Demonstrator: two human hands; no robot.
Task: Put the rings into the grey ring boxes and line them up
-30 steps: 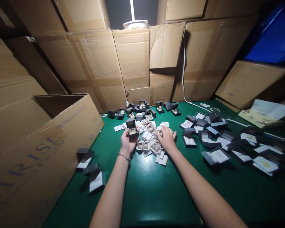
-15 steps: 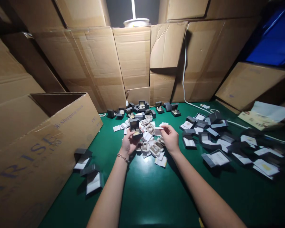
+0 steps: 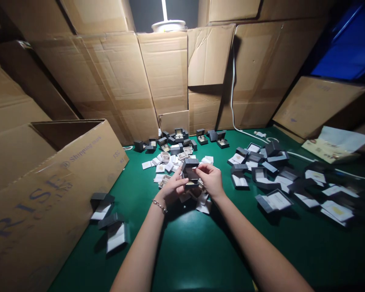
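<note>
My left hand (image 3: 172, 189) holds an open dark grey jewellery box (image 3: 190, 172) up above the table, with the lid standing at the top. The fingertips of my right hand (image 3: 211, 179) pinch at the box's open inside, and anything between them is hidden. Below both hands lies a loose heap of white and beige jewellery inserts (image 3: 166, 172), partly covered by my hands. A chain bracelet (image 3: 159, 206) circles my left wrist.
Green table mat (image 3: 197, 251) lies under everything. Several dark boxes (image 3: 176, 138) stand at the back, more lie open at right (image 3: 272, 200), and others lie at left (image 3: 108, 231). A large cardboard carton (image 3: 57, 178) stands at left; cardboard sheets (image 3: 167, 69) line the back.
The box has moved right, towards the centre, and turned. My right hand has gone from pinching a small white piece clear of the box to reaching into it.
</note>
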